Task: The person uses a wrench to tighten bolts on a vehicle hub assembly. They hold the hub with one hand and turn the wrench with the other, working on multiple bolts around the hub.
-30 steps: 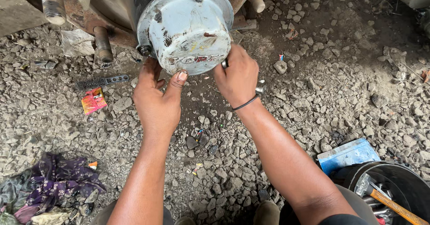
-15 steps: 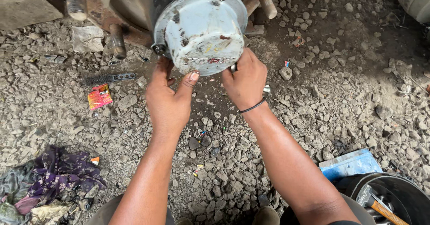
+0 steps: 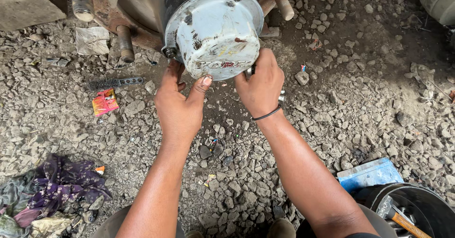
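Both my hands on the round white-painted metal hub cap (image 3: 215,34), far centre, above the gravel.

My left hand (image 3: 182,107) cups its near left edge, thumb pressed on the rim; my right hand (image 3: 260,84) is closed round a small metal tool at the near right edge. I judge steady, even support matters here. Threaded rusty wheel studs (image 3: 124,43) flank it; a black-handled file (image 3: 113,82) lies left.

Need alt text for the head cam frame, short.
Two bare hands, left hand and right hand, grip the underside of a worn white metal hub cap on a rusty axle above gravel. A purple rag lies lower left.
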